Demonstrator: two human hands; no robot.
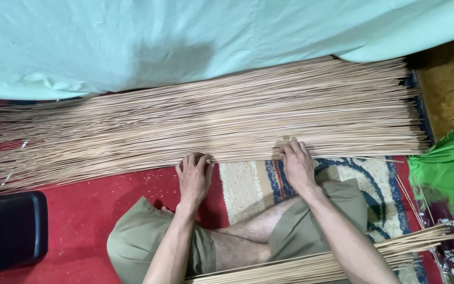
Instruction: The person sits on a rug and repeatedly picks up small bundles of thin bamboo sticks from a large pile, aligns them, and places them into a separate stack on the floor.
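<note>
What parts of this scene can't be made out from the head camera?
- Stick pile: far edge hidden under the pale green sheet; thin ends cut off at the left border.
- Left hand and right hand: fingertips tucked among the sticks.
- Smaller bundle: crossed by the right forearm.
- Black box: cut off at the left border.

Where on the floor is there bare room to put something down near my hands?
Bare red carpet lies between the black box, the stick pile and your knee. A patterned rug patch shows between left hand and right hand. The pile's near edge under both hands is crowded, as is the lap, crossed by a smaller bundle.
</note>
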